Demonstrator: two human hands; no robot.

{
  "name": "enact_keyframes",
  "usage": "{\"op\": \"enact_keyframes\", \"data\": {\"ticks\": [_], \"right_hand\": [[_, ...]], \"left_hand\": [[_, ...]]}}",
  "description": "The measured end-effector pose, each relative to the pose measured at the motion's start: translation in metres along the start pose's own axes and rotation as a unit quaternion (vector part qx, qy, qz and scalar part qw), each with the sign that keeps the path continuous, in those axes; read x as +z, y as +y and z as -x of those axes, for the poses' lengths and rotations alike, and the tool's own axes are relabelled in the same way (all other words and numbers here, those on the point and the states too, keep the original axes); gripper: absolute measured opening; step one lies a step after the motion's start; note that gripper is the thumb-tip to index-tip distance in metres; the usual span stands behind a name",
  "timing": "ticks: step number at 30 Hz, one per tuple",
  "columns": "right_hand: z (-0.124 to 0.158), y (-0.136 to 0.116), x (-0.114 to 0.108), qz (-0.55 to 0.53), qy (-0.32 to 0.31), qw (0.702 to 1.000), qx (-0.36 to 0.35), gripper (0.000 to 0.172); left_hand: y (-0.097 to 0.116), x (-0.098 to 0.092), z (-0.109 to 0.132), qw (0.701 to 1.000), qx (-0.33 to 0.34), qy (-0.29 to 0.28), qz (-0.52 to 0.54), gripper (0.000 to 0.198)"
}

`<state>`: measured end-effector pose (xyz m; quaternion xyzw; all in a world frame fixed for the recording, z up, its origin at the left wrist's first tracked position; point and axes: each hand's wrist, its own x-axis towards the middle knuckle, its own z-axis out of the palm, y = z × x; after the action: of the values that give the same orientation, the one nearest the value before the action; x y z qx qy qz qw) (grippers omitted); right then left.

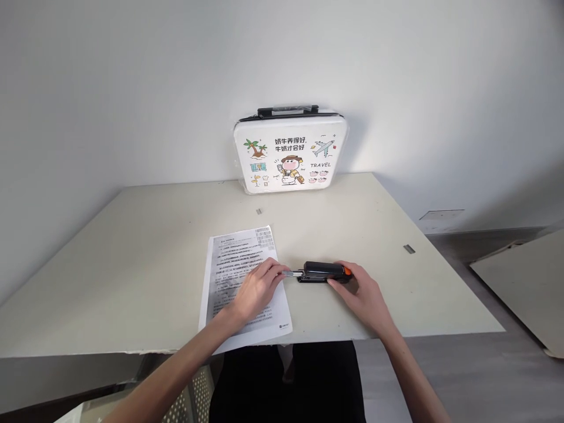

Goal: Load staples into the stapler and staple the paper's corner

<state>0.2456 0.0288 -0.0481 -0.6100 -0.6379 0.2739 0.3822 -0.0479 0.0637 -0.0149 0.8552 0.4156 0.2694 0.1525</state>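
Observation:
On the table lies a black stapler (324, 271) with an orange end, pointing left. My right hand (363, 294) grips its orange rear end, thumb and fingers closed around it. A narrow silvery metal piece (294, 273) sticks out at the stapler's front. My left hand (259, 286) pinches the outer end of that piece between thumb and fingers; whether it is a staple strip or the stapler's tray I cannot tell. Beneath the left hand and forearm lie printed paper sheets (240, 252), partly covered.
A white case (291, 129) with cartoon prints and a black handle stands against the wall at the table's back. Small grey strips, likely staples, lie on the table, one mid-table (259, 211) and another strip (409, 249) near the right edge.

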Motion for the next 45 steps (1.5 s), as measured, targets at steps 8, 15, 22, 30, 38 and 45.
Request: {"op": "enact_keyframes", "data": {"ticks": [8,15,22,30,38,45], "right_hand": [[0.000,0.000,0.000,-0.002,0.000,1.000,0.006,0.040],[0.000,-0.003,-0.001,-0.005,0.001,1.000,0.009,0.040],[0.000,-0.003,-0.002,-0.011,-0.005,1.000,0.012,0.039],[0.000,-0.001,-0.001,-0.006,-0.002,1.000,0.015,0.042],[0.000,-0.004,-0.004,-0.029,-0.007,1.000,-0.006,0.040],[-0.002,-0.005,-0.008,-0.040,-0.039,0.998,-0.006,0.035]], "left_hand": [[0.004,0.005,-0.001,1.000,-0.011,0.015,-0.011,0.029],[0.002,0.009,-0.003,1.000,-0.013,0.028,0.001,0.027],[0.001,0.011,-0.003,1.000,-0.017,0.022,-0.002,0.028],[-0.002,0.002,-0.003,0.999,-0.028,-0.023,0.017,0.026],[-0.031,-0.009,-0.010,0.985,0.031,-0.087,0.148,0.024],[-0.023,0.010,-0.050,0.973,0.064,-0.137,0.175,0.027]]}}
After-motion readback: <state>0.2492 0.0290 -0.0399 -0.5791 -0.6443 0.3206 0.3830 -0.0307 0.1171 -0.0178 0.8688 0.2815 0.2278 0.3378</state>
